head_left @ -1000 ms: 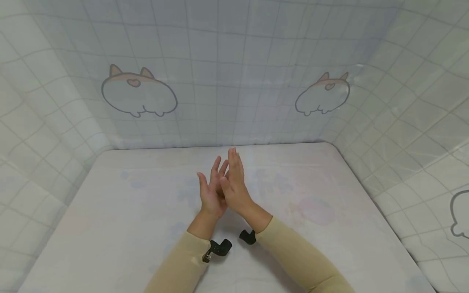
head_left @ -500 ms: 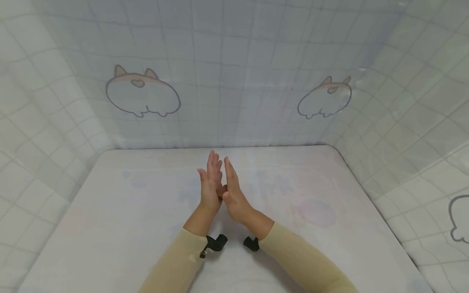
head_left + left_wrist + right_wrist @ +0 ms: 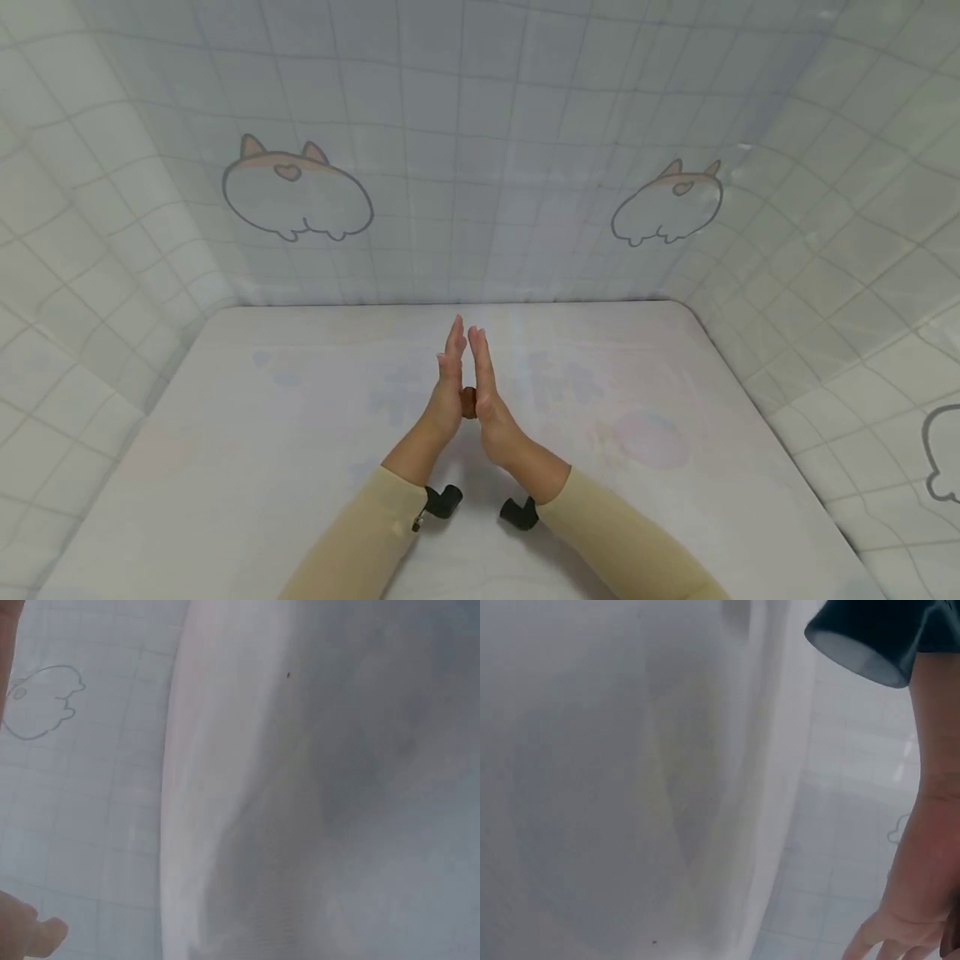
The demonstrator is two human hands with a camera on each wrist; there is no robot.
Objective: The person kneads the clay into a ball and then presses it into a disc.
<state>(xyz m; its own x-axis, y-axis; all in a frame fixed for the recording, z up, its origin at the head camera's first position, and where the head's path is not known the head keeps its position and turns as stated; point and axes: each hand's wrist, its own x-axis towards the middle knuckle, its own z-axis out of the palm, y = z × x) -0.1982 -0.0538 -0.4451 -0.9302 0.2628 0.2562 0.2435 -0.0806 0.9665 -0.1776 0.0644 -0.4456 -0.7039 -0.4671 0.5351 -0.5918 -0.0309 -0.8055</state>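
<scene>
In the head view a small brown lump [image 3: 468, 402] sits between the two palms, touched on both sides. The left hand [image 3: 447, 400] stands upright with straight fingers, its thumb pointing up. Opposite it, the right hand [image 3: 497, 423] is upright too, its fingers straight and the fingertips of both hands slightly apart. Part of a hand [image 3: 30, 930] shows at the lower left of the left wrist view. The right wrist view has a hand [image 3: 922, 877] at its right edge, with a dark brown patch beside the palm.
A pale, faintly patterned table surface [image 3: 300, 433] lies beneath the hands. Grid-patterned curtains [image 3: 487, 167] with animal drawings surround it behind and at the sides. Black wrist mounts [image 3: 444, 502] stick out inward from both beige sleeves [image 3: 360, 533].
The palms, crossed and overlapping a second ago, now face each other squarely. The left hand has turned and moved right, and the brown lump has come into clearer sight.
</scene>
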